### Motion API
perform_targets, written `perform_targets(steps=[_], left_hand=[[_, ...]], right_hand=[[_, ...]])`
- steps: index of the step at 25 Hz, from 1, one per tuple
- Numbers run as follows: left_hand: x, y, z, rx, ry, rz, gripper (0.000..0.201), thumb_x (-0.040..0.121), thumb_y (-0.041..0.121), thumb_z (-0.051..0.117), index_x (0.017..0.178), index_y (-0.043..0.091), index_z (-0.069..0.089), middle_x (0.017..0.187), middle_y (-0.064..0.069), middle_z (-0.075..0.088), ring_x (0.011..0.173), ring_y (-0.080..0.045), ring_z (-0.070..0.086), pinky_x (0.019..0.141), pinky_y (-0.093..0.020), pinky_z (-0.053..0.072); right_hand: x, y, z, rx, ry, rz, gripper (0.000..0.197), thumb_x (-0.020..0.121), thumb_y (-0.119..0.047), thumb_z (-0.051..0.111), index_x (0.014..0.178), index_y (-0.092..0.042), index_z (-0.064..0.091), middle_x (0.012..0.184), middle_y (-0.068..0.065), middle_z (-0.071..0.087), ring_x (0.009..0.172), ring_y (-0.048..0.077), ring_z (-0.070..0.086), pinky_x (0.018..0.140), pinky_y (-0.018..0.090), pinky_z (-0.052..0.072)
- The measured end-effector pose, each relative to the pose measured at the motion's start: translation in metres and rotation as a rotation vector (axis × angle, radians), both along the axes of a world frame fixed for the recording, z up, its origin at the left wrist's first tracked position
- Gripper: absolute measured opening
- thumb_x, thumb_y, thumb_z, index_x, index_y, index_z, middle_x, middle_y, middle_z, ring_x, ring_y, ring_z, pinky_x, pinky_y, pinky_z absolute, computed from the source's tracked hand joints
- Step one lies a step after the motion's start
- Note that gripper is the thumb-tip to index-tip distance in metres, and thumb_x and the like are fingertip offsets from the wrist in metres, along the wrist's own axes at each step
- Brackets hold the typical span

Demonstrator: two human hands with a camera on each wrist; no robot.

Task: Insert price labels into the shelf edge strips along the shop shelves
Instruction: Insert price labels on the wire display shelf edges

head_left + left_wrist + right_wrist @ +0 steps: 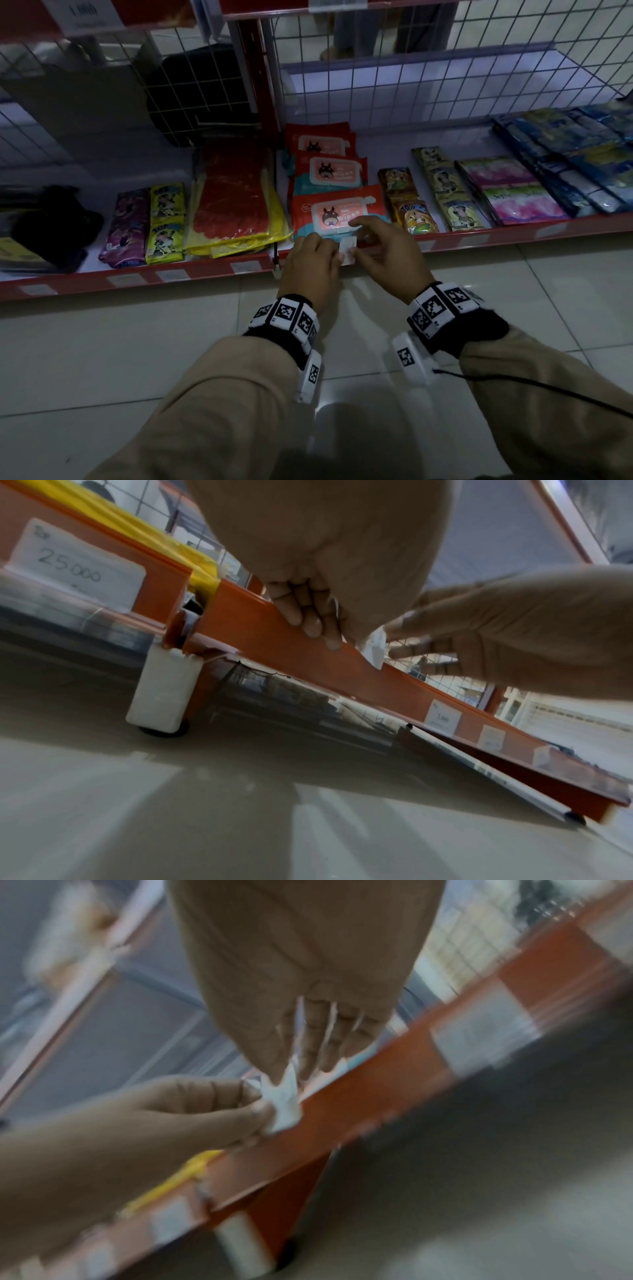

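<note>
We see both hands at the front lip of the lowest shelf, meeting over one small white paper price label (348, 251). The left hand (310, 265) has its fingers curled and grips the label's left edge; the right hand (383, 251) pinches its right side between thumb and fingertips, the index finger raised. The label stands roughly upright with its long axis vertical, face toward us, its lower edge at the red plastic shelf edge strip (219, 270). The left wrist view shows curled left fingers (310, 620) resting on the strip's top. The right wrist view is blurred; we cannot tell whether the label has entered the strip's channel.

Other white labels (173, 275) already sit flat in the strip, one handwritten "25.000" (73, 566).

The shelf (394, 147) is a flat pale board with a white wire-grid back (445, 78). It carries flat soft packs lying in rows: red wet-wipe packs (337, 212) directly behind the hands, a red-and-yellow plastic bag (233, 202) to the left, small glossy sachets (412, 214) to the right. Below, glossy pale floor tiles (137, 342).
</note>
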State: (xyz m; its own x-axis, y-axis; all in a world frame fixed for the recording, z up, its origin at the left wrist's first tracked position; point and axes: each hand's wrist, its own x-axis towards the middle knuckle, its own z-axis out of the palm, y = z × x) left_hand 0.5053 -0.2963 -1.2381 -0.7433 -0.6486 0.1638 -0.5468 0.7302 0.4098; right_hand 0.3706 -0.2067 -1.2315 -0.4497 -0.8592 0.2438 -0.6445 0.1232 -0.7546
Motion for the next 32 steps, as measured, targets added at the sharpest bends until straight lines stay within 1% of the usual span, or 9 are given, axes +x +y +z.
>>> perform_targets(steps=[4,7,11,13,15,18,20,25,32], left_hand=[[0.000,-0.001,0.003,-0.036,-0.061,-0.039,0.022,0.097,0.022,0.045,0.107,0.009,0.060,0.107,-0.009,0.054,0.102,-0.025,0.044,0.085,-0.034,0.035],[0.003,0.000,0.004,-0.030,-0.058,-0.029,0.022,0.095,0.024,0.047,0.111,0.012,0.057,0.109,-0.006,0.054,0.104,-0.023,0.044,0.087,-0.032,0.036],[0.005,-0.004,0.006,-0.109,-0.124,-0.017,0.025,0.092,0.026,0.048,0.113,0.015,0.055,0.112,-0.006,0.054,0.106,-0.024,0.044,0.090,-0.035,0.037],[0.008,-0.005,0.005,-0.109,-0.099,0.011,0.022,0.091,0.024,0.050,0.109,0.014,0.055,0.109,-0.006,0.055,0.104,-0.024,0.045,0.088,-0.034,0.037],[0.011,-0.005,0.003,-0.101,-0.066,0.022,0.022,0.090,0.023,0.052,0.109,0.014,0.054,0.107,-0.006,0.055,0.102,-0.023,0.045,0.086,-0.033,0.037],[0.010,-0.005,0.002,-0.088,-0.057,0.006,0.028,0.092,0.024,0.052,0.119,0.017,0.053,0.109,-0.006,0.055,0.104,-0.024,0.045,0.086,-0.034,0.037],[0.011,-0.007,-0.001,-0.101,-0.089,-0.002,0.030,0.094,0.026,0.051,0.123,0.019,0.054,0.109,-0.006,0.053,0.105,-0.025,0.045,0.086,-0.034,0.036],[0.005,-0.007,-0.004,-0.140,-0.164,0.027,0.024,0.096,0.029,0.048,0.113,0.016,0.060,0.106,-0.008,0.051,0.103,-0.026,0.043,0.083,-0.036,0.037],[-0.001,-0.007,-0.006,-0.255,-0.275,0.034,0.022,0.096,0.024,0.045,0.109,0.016,0.062,0.107,-0.008,0.050,0.102,-0.028,0.045,0.085,-0.036,0.034]], right_hand=[[-0.009,-0.010,0.015,0.097,0.358,0.135,0.024,0.081,-0.009,0.067,0.104,-0.015,0.069,0.096,0.005,0.069,0.093,0.022,0.056,0.081,0.031,0.044],[-0.012,-0.009,0.015,0.062,0.219,0.103,0.014,0.082,-0.003,0.065,0.092,-0.011,0.069,0.088,0.005,0.070,0.081,0.018,0.063,0.075,0.033,0.052],[-0.017,-0.002,0.008,0.002,-0.070,-0.031,0.012,0.082,-0.001,0.067,0.087,-0.012,0.066,0.083,0.001,0.069,0.075,0.005,0.064,0.073,0.018,0.052],[-0.016,-0.002,0.005,-0.010,-0.052,-0.038,0.014,0.081,0.000,0.067,0.086,-0.014,0.067,0.084,0.000,0.069,0.078,0.004,0.063,0.075,0.017,0.051],[-0.017,-0.003,0.001,0.001,0.001,-0.037,0.015,0.080,0.000,0.067,0.087,-0.014,0.068,0.086,0.003,0.069,0.086,0.013,0.061,0.079,0.023,0.050],[-0.015,-0.004,-0.005,0.028,0.055,-0.062,0.018,0.078,-0.002,0.068,0.088,-0.017,0.069,0.085,0.003,0.068,0.091,0.010,0.050,0.078,0.020,0.041],[-0.011,-0.008,-0.009,0.036,0.081,-0.053,0.019,0.078,-0.002,0.068,0.089,-0.017,0.070,0.086,0.002,0.068,0.093,0.011,0.046,0.079,0.025,0.042],[-0.008,-0.005,-0.010,0.073,0.300,-0.022,0.018,0.078,-0.009,0.067,0.095,-0.013,0.067,0.097,0.007,0.063,0.094,0.028,0.051,0.081,0.042,0.045],[-0.006,-0.004,-0.006,0.226,0.627,0.058,0.016,0.088,-0.022,0.061,0.101,-0.014,0.067,0.097,0.009,0.062,0.096,0.032,0.054,0.081,0.044,0.043]])
